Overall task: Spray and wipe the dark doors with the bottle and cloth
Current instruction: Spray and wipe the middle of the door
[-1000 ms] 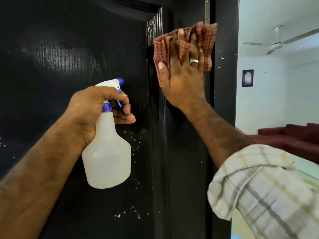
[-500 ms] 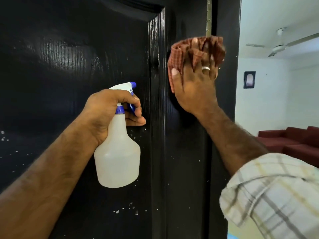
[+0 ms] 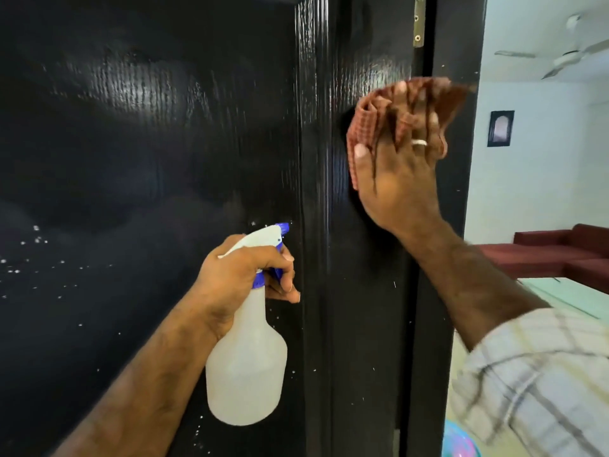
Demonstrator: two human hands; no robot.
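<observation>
A glossy dark door (image 3: 138,153) fills the left and middle of the head view, speckled with white droplets low on the left. My left hand (image 3: 240,278) grips the neck and blue trigger of a white spray bottle (image 3: 247,364), nozzle pointing at the door. My right hand (image 3: 395,179) presses a red-brown checked cloth (image 3: 365,127) flat against the narrow dark panel (image 3: 362,291) beside the hinge, fingers spread over the cloth. The cloth's right edge is blurred.
A brass hinge (image 3: 418,21) sits at the top of the panel's right edge. Beyond the door frame lies a bright room with a dark red sofa (image 3: 560,252), a small framed picture (image 3: 500,128) and a ceiling fan (image 3: 573,54). A blue and pink object (image 3: 458,440) lies low.
My right hand and the cloth have slid down the narrow panel, away from the hinge. The bottle in my left hand sits lower in view. The camera shifted.
</observation>
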